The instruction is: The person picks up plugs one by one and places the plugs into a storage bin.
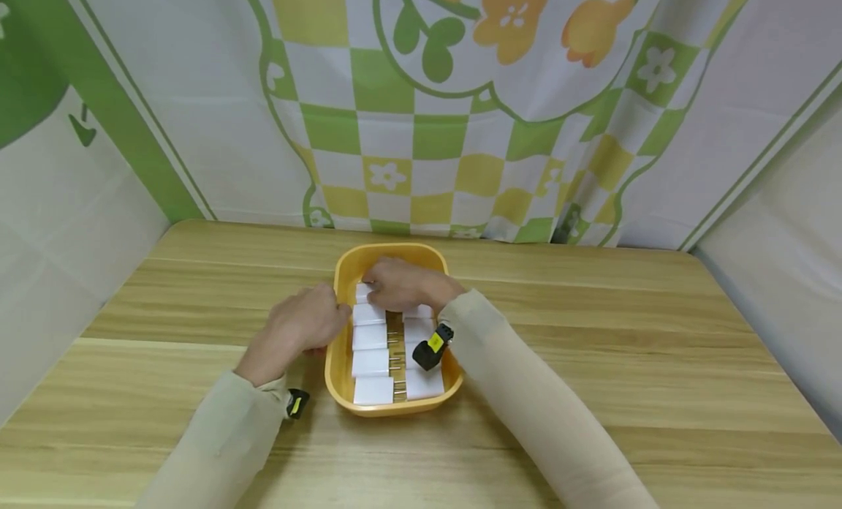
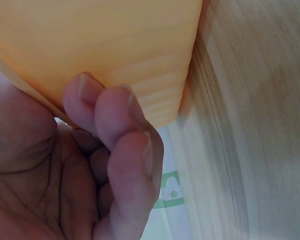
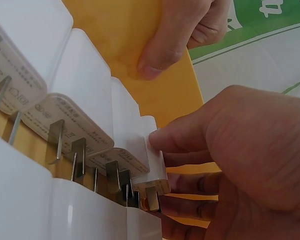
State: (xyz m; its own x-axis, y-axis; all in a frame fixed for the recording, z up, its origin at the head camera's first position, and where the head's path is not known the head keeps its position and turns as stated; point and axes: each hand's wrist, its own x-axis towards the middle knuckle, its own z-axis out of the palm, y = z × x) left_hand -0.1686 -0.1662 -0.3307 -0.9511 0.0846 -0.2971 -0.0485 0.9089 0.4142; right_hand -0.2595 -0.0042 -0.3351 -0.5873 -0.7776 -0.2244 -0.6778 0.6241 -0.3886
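A yellow plastic basin (image 1: pixel 395 410) holds two rows of white charger plugs (image 1: pixel 370 362), their metal prongs facing each other across the middle gap. My left hand (image 1: pixel 305 319) grips the basin's left rim, thumb over the inner side. Its curled fingers (image 2: pixel 122 117) lie along the outer wall in the left wrist view. Reaching inside the basin, my right hand (image 1: pixel 397 284) pinches the charger plug (image 3: pixel 154 165) at the far end of the left row, thumb on top and fingers beyond it. The forearm and wrist camera hide part of the right row.
The basin stands on a wood-grain table (image 1: pixel 592 348). A green, yellow and white patterned curtain (image 1: pixel 447 136) hangs along the table's far edge. White cloth walls (image 1: pixel 783 194) close off both sides.
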